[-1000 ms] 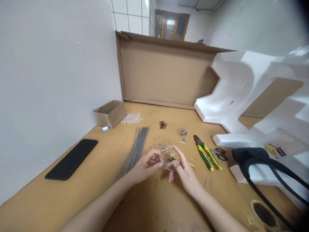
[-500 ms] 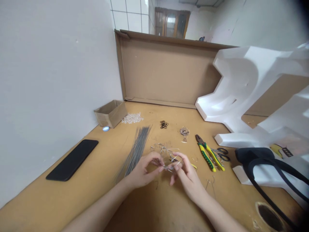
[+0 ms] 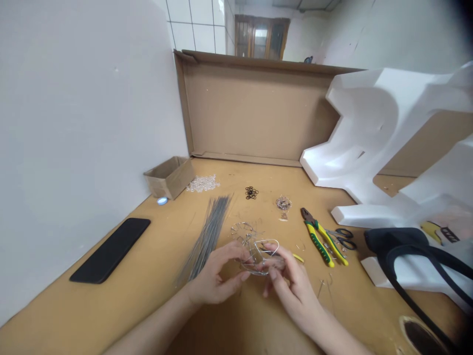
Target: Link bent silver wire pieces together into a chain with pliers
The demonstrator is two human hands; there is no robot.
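Your left hand point(image 3: 216, 276) and right hand point(image 3: 291, 291) are both grasping the wire frame point(image 3: 260, 257) from either side, fingers curled around it, over the middle of the tabletop point(image 3: 236, 320). Neither hand is released. With work this springy, a steady pinch close to the spot you are shaping seems best: let one hand act as the anchor and make small movements with the other, keeping your fingertips clear of the cut wire ends.

The frame is made of thin, silvery wire bent into overlapping loops, with a rounded, somewhat triangular loop on top and short ends poking out towards the left. Your fingers hide its lower part. A bundle of straight wires point(image 3: 209, 236) lies just left of your left hand, while yellow-green combination pliers point(image 3: 321, 241) and scissors point(image 3: 345, 237) lie to the right.
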